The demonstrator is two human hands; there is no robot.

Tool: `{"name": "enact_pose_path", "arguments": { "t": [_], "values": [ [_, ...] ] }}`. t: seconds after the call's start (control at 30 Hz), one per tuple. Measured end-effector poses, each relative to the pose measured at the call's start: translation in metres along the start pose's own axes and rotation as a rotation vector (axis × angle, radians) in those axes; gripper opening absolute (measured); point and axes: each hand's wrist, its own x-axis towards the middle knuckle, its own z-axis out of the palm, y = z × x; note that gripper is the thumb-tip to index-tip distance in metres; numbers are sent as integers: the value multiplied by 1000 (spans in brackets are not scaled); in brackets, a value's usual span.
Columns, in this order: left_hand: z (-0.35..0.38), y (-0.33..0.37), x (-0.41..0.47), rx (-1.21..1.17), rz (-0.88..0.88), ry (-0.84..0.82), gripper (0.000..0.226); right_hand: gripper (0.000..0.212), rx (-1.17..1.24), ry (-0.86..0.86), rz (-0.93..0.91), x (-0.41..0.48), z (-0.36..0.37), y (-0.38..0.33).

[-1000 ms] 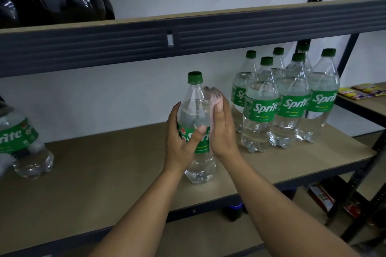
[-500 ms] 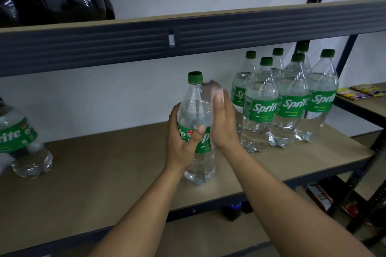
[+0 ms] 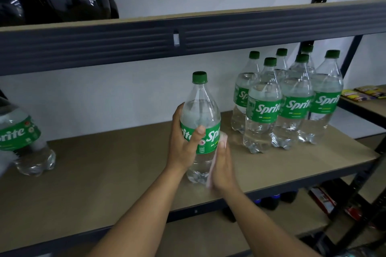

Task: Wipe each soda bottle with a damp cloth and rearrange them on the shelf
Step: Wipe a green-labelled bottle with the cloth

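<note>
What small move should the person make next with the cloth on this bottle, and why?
Probably turn the bottle a little with the left hand, which grips its label, so the right hand, pressing the cloth flat on the lower right side, reaches another face. The cloth touches only that one side.

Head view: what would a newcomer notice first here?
The Sprite bottle at the middle of the shelf, gripped by the left hand while the right hand presses a pink cloth flat against its lower side. Next, the cluster of six green-capped bottles standing at its right end, and one bottle alone at the far left edge.
</note>
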Motion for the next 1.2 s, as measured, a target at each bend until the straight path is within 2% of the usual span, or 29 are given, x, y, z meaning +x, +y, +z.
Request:
{"name": "enact_pose_path", "arguments": {
  "t": [0.07,0.17,0.23,0.37,0.43,0.57,0.67,0.77,0.9,1.07,1.13,1.2],
  "values": [
    [-1,-3,-2,-22,-15,15,91,53,-3,16,-29,15,-2,-29],
    [-2,-6,-2,-10,-24,16,85,57,-32,7,-184,52,-6,-87],
    [-2,-7,-1,-19,-42,20,83,47,-50,-11,-284,69,-4,-114],
    [-3,-8,-1,-18,-59,20,84,55,-57,18,-442,72,-1,-120],
    [-2,-6,-2,6,-33,10,86,58,-31,36,-425,60,0,-98],
    [-4,-13,-3,51,-24,31,89,68,29,40,-280,26,1,-38],
    [-4,-13,-3,72,-39,38,86,63,65,5,-138,5,0,2],
    [-5,-8,-2,75,-51,10,93,52,100,1,-95,2,-1,-2],
    [-4,-5,-2,14,-39,0,93,59,28,2,-194,36,1,-62],
    [-10,-1,-4,-56,-59,-14,64,58,-38,36,-400,80,2,-129],
    [-11,-1,-5,-22,-45,-18,67,58,-41,41,-448,81,2,-129],
    [-12,0,-4,35,-38,-3,77,59,-35,55,-418,69,2,-110]
  ]
}}
